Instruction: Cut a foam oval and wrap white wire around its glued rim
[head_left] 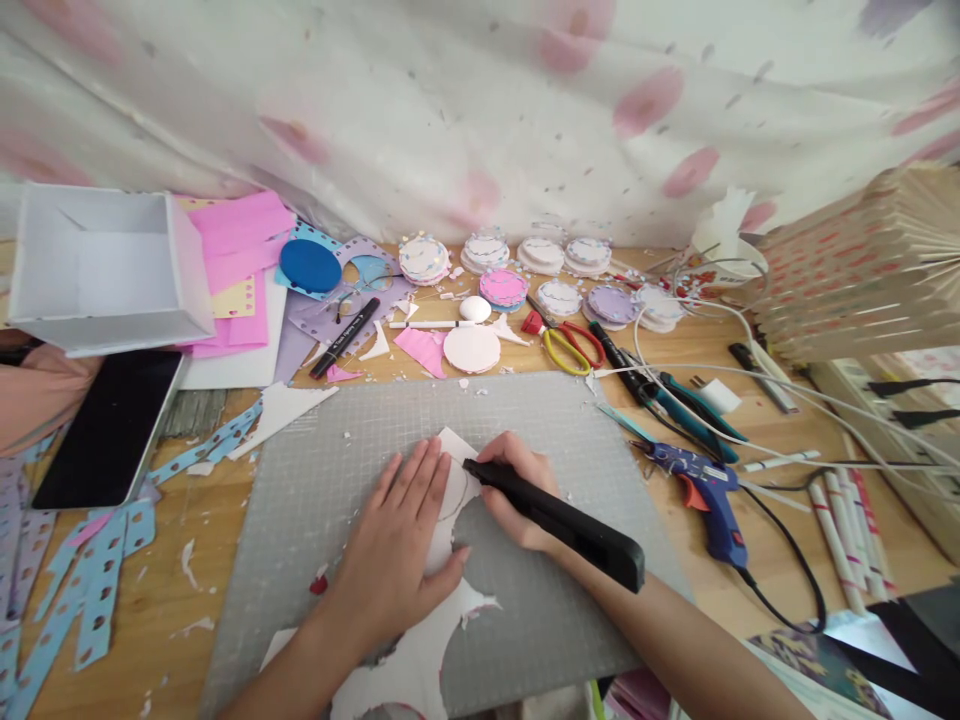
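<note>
My right hand [519, 482] grips a black utility knife [581, 530], its tip against a white sheet of board [420, 660]. A drawn curved line shows on the sheet just left of the tip. Flat on the same sheet, with fingers stretched, my left hand [397, 550] presses beside that line. Round pieces have been cut from the sheet's edges, leaving ragged curves. Under it all lies a grey gridded cutting mat [570, 620]. A plain white disc [472, 348] sits just beyond the mat's far edge.
Stacks of decorated discs [424, 258] line the back. Scissors [570, 345], pliers [697, 420] and a blue glue gun [701, 495] with cables lie right. At left are a white box [105, 265], a phone [109, 430] and punched paper strips [105, 590].
</note>
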